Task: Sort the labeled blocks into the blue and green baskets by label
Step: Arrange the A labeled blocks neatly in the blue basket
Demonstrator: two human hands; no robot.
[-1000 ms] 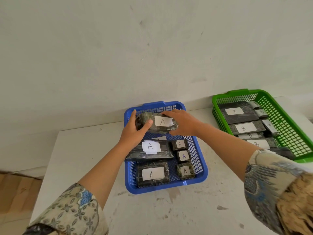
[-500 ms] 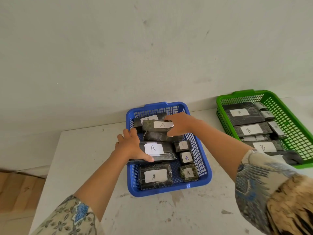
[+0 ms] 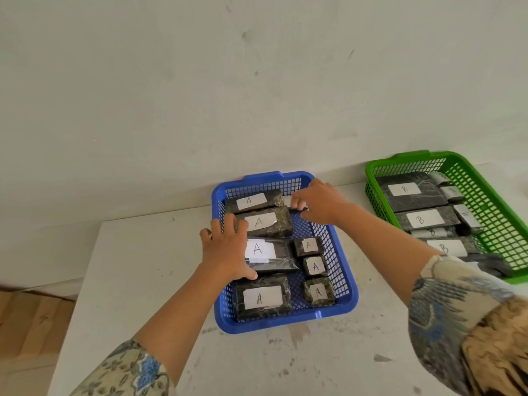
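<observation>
The blue basket (image 3: 285, 324) stands in the middle of the white table and holds several dark wrapped blocks with white "A" labels. A large A block (image 3: 265, 224) lies flat in its back half, free of both hands. My left hand (image 3: 225, 250) is spread open over the basket's left rim, fingers touching the large blocks. At the back right corner, my right hand (image 3: 320, 204) has its fingertips pinched on a small dark block (image 3: 295, 207), mostly hidden. The green basket (image 3: 485, 190) at the right holds several "B" blocks (image 3: 423, 218).
The white table (image 3: 143, 281) is stained in front of the baskets. A plain wall (image 3: 257, 95) rises right behind both baskets. Wooden floor (image 3: 28, 324) shows past the table's left edge.
The large A block that both hands held above the blue basket now lies in it. My left hand let go and moved to the left rim; my right hand shifted to the back right corner.
</observation>
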